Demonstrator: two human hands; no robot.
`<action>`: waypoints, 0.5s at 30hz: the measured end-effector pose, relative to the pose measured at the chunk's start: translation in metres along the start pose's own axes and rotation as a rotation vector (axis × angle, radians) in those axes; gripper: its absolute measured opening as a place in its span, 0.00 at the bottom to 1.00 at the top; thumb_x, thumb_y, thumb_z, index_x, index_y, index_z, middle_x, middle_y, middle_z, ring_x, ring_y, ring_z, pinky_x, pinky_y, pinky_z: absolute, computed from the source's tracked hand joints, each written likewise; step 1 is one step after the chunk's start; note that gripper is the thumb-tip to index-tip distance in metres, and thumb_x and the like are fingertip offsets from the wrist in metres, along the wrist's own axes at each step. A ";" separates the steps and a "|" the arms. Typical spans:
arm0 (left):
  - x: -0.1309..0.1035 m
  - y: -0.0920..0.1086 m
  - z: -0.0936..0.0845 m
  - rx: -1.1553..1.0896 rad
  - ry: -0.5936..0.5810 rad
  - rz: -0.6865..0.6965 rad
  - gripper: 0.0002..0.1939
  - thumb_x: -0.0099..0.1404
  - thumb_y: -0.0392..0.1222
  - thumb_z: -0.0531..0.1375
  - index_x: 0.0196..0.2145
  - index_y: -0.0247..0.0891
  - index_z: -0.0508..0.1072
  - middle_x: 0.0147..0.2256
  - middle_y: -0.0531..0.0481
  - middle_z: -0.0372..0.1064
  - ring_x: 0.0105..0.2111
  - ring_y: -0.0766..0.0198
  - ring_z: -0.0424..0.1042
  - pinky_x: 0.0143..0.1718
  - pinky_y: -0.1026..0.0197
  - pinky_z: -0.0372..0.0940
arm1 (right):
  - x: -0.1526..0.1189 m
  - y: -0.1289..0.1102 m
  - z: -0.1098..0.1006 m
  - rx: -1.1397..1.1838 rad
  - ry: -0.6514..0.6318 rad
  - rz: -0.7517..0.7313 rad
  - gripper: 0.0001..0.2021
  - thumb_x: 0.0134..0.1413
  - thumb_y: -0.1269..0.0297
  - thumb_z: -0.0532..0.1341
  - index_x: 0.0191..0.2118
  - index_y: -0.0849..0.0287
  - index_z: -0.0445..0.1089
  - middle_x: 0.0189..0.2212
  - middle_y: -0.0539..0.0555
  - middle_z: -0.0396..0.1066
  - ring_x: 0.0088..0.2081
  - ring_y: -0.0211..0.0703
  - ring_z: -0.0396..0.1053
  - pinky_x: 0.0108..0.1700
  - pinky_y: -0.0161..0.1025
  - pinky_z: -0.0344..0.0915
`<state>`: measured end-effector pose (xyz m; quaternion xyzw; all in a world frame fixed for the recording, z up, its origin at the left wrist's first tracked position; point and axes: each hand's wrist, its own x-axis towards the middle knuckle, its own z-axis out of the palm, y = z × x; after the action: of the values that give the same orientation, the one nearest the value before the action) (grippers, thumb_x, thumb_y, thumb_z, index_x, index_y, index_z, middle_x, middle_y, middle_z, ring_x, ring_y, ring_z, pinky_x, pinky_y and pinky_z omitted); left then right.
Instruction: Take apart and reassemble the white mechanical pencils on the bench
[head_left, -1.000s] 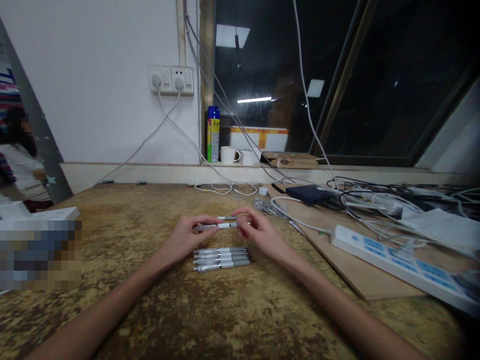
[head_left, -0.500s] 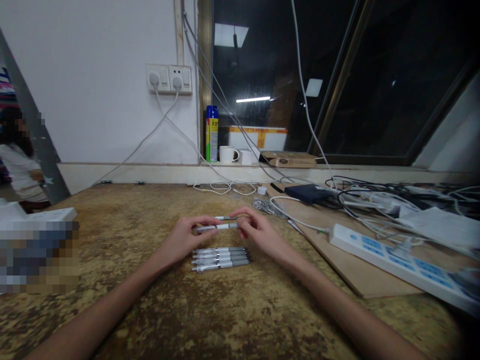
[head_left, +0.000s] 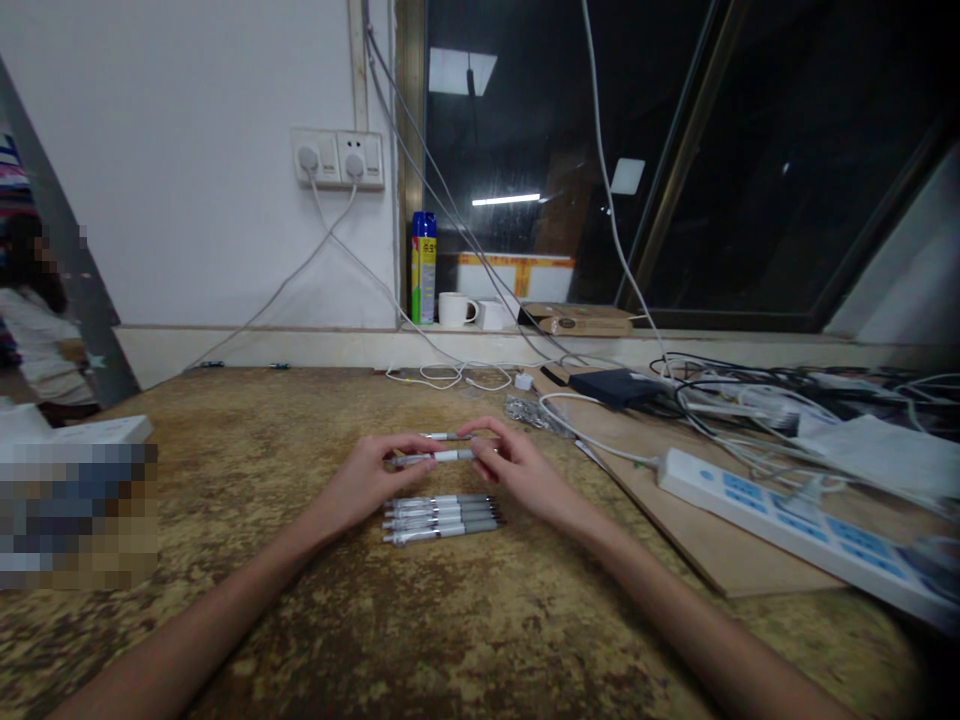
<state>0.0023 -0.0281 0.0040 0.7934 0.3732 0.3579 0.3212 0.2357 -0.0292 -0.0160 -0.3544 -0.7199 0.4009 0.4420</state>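
A white pen with a grey grip (head_left: 448,456) lies crosswise between my two hands, just above or on the table. My left hand (head_left: 379,468) pinches its clear left end between thumb and fingers. At the grey end, my right hand (head_left: 517,466) closes its thumb and fingers around the barrel, partly hiding the tip. Another pen (head_left: 441,436) lies right behind, its ends partly covered by my fingers. Nearer to me, a row of several matching pens (head_left: 441,520) rests side by side on the worn table (head_left: 420,640), grey grips pointing right.
To the right, a white power strip (head_left: 795,530) lies across a brown board (head_left: 720,560), with tangled cables (head_left: 750,400) behind. A crumpled plastic bag (head_left: 536,412) sits beyond my right hand. A spray can (head_left: 424,268) and mug (head_left: 456,309) stand on the sill. A person (head_left: 41,320) is at far left.
My right fingers have shifted slightly along the pen's grey end, and more of its tip shows. My left hand and the row of pens stay in place.
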 end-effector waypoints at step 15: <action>0.002 -0.004 -0.007 -0.055 -0.022 -0.077 0.15 0.65 0.50 0.65 0.45 0.41 0.83 0.40 0.46 0.81 0.41 0.55 0.77 0.46 0.56 0.68 | 0.000 -0.004 0.003 0.070 -0.056 0.033 0.19 0.66 0.49 0.56 0.48 0.59 0.72 0.20 0.45 0.59 0.24 0.38 0.56 0.29 0.36 0.53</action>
<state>-0.0043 -0.0230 0.0050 0.7730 0.3901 0.3467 0.3607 0.2326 -0.0312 -0.0132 -0.3393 -0.7116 0.4426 0.4273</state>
